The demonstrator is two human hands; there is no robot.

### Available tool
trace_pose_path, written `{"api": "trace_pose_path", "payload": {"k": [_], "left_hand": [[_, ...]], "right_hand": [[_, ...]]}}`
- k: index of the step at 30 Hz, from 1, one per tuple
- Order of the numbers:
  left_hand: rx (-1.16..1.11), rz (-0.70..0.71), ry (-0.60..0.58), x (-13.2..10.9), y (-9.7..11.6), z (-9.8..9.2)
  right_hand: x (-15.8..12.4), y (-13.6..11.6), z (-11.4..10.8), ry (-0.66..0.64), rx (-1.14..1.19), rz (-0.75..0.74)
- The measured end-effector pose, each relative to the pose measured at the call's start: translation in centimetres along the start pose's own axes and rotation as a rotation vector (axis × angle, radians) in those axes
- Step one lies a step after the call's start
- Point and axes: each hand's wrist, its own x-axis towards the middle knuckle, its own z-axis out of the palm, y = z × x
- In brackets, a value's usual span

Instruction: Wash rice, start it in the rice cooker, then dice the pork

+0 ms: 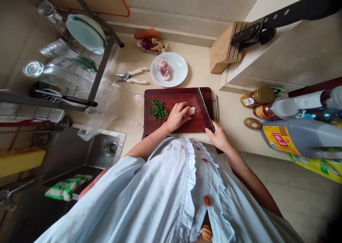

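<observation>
A dark red cutting board (173, 95) lies on the beige counter in front of me. My left hand (178, 115) rests on the board with curled fingers pressing down a small pale piece of food (192, 110). My right hand (219, 136) grips the black handle of a large knife (204, 107), whose blade lies flat across the board's right side, just right of the pale piece. A pile of chopped green vegetable (158, 110) sits on the board's left part.
A white plate with raw meat (169, 69), kitchen scissors (131, 77) and vegetable scraps (152, 43) lie behind the board. A knife block (223, 51) stands back right, bottles (280, 107) and a kiwi (252, 123) at right. Sink (107, 147) and dish rack (80, 40) at left.
</observation>
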Motion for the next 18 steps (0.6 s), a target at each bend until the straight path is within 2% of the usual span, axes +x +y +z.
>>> {"api": "trace_pose_path", "payload": {"k": [2,5,9,14,18], "left_hand": [[-0.018,0.037,-0.006,-0.1,0.3,0.6],[-0.007,-0.025,0.024,-0.3,0.9,1.2],[-0.029,-0.077,0.108,-0.5,1.5,1.7],[-0.037,-0.059,0.045,-0.4,2.0,2.0],[-0.035,0.010,0.115,-0.2,2.1,2.0]], "right_hand": [[-0.2,-0.3,-0.1,0.042,-0.083,-0.045],[-1.1,-0.9,-0.3,0.083,-0.212,-0.105],[-2.5,-1.2,-0.7,0.046,-0.369,-0.110],[-3.5,-1.0,-0.4,0.041,-0.431,-0.108],[-4.0,-0.7,-0.3,0.032,-0.507,-0.130]]}}
